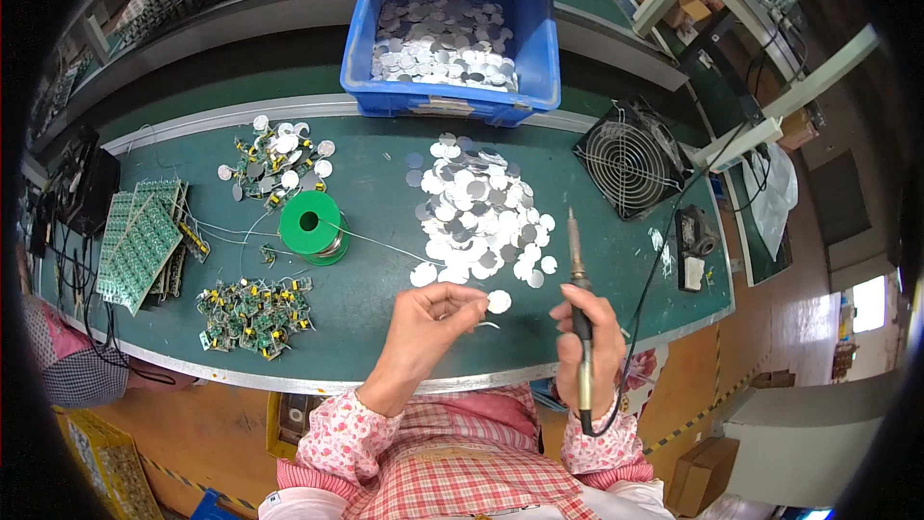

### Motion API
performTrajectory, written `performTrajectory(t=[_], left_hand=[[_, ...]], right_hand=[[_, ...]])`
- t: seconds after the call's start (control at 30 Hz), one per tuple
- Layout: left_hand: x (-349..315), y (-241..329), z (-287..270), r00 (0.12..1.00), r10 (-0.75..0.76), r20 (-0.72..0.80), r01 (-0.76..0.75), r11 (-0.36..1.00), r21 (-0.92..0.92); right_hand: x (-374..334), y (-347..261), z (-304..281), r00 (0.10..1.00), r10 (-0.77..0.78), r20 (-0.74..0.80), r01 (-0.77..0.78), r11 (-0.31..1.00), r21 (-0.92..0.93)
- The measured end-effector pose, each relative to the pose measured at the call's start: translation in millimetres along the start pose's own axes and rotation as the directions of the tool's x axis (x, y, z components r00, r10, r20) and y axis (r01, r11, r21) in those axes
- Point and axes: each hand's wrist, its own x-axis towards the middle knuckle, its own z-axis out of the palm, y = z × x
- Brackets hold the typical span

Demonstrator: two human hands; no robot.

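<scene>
Just below the frame's centre, the left hand (433,325) pinches a small, round, silvery disc (499,301); to its right, the right hand (599,337) grips a black-handled soldering iron (577,265), tip upward. Near centre lies a heap of flat, silvery-grey discs (476,202); left of it, a round green wire spool (291,231); at top centre, a blue plastic bin (541,48) holding more discs.

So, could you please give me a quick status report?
Left hand: disc at fingertips. Right hand: gripping iron. Disc pile just beyond left hand.
</scene>
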Motion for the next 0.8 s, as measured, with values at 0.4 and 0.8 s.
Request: performTrajectory(t=[0.4, 0.8], left_hand=[[8.1, 10.6, -2.6, 0.999, 0.034, -0.026, -0.036, 0.998, -0.058], [4.2, 12.8, -4.0, 1.0, 0.029, 0.002, -0.029, 0.998, -0.053]], right_hand=[[-15.0, -9.9, -10.5, 0.997, -0.079, 0.022, 0.071, 0.965, 0.251], [-10.5, -13.2, -0.4, 0.992, -0.093, 0.088, 0.075, 0.979, 0.19]])
